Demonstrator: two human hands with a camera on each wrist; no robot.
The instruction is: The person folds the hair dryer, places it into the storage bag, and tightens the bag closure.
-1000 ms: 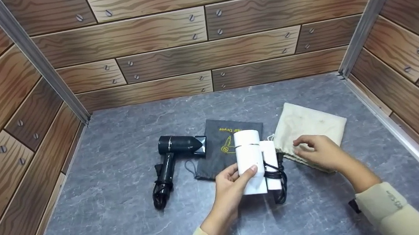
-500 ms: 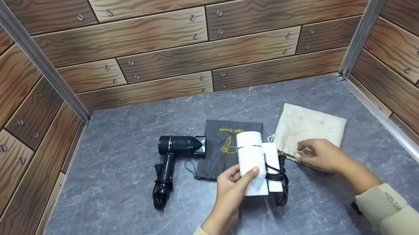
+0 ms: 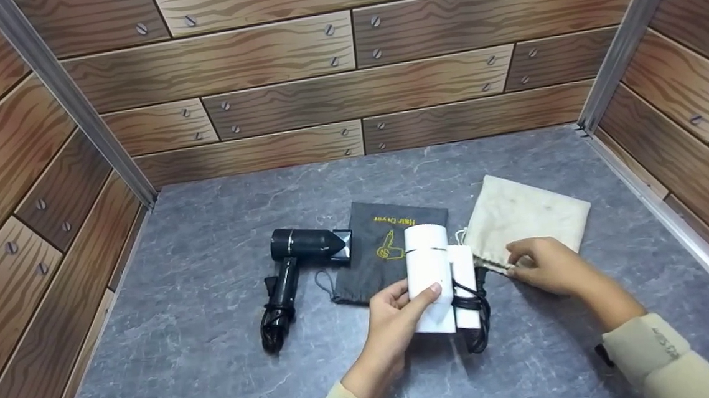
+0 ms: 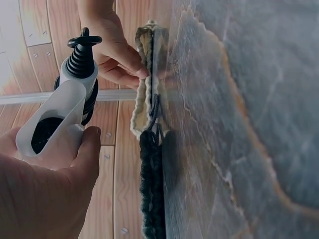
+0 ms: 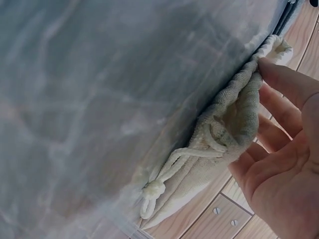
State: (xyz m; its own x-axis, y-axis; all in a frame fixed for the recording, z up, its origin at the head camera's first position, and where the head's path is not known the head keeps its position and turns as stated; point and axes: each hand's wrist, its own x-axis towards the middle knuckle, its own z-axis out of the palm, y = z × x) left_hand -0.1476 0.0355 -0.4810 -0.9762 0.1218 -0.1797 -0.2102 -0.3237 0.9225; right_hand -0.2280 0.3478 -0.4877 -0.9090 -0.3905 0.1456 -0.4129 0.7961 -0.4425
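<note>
Cream pouch (image 3: 527, 212) opens toward the near side of the bench (image 3: 204, 372), the nearer right hand (image 3: 549, 266) pinching its lip, left hand (image 3: 391, 318) gripping the white hair dryer (image 3: 427, 262).

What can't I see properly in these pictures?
Dark bag, lower right part: head view, hidden by the white hair dryer and left hand.
Cream bag, part of the near edge: head view, behind the right hand.
Sleeve lettering: head view, too small to read surely.

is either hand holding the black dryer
No, the black dryer lies on the table, while the left hand holds the white dryer.
</note>
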